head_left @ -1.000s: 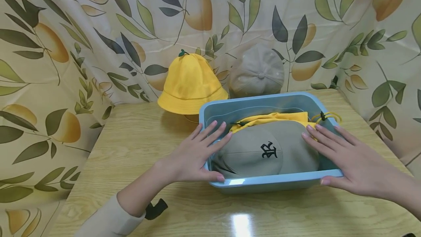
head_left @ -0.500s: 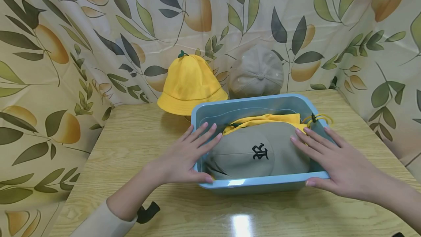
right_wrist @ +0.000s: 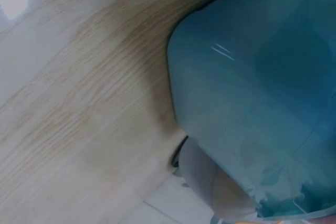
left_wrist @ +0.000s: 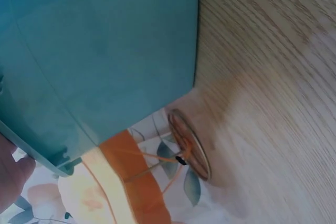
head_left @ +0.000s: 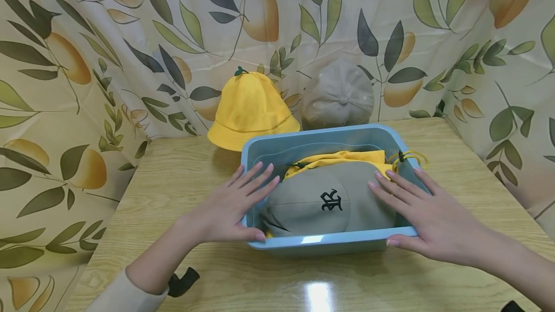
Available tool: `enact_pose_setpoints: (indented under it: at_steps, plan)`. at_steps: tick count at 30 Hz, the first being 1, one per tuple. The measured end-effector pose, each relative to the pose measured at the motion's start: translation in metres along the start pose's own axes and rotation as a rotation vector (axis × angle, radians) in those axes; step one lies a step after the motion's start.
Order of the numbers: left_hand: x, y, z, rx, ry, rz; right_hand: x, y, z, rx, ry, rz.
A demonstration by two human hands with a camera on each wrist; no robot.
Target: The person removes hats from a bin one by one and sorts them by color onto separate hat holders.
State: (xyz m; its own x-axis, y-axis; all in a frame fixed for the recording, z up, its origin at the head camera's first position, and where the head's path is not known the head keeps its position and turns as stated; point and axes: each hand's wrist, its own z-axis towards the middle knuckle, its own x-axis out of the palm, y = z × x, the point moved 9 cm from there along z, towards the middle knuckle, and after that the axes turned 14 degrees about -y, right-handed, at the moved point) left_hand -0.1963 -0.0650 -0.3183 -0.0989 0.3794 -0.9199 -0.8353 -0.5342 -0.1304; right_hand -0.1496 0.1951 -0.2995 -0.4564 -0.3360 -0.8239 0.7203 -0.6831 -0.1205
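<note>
A light blue plastic bin (head_left: 338,238) stands on the table between both hands. Inside it lies a grey-green baseball cap (head_left: 299,201) with a black embroidered letter, in front of a folded yellow hat (head_left: 342,158). My left hand (head_left: 223,211) rests over the bin's left rim, fingers straight and spread, thumb at the front rim. Over the right rim lies my right hand (head_left: 438,223) in the same way, its fingers reaching above the cap. The bin's outer wall (left_wrist: 115,51) fills much of the left wrist view, with fingertips at its rim.
Behind the bin, a yellow bucket hat (head_left: 253,105) sits on a wire stand whose round base (left_wrist: 206,162) shows in the left wrist view. Beside it is a pale grey cap (head_left: 340,93). A yellow cord (head_left: 419,154) hangs over the bin's right rim. Patterned cloth surrounds the table.
The bin, with the cap and folded yellow hat in it, has slid left across the table. Both hands have moved left with it, keeping their places on the rim.
</note>
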Motion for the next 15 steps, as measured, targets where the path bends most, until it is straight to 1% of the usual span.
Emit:
enact_pose_setpoints:
  at_steps: [8, 15]
  plan:
    - [-0.003, 0.005, -0.006, 0.019, -0.013, 0.016, 0.003, 0.006, 0.006, -0.017, -0.014, 0.004]
    - [-0.006, 0.009, -0.013, -0.012, -0.028, -0.006, 0.006, 0.009, 0.011, -0.015, -0.007, 0.005]
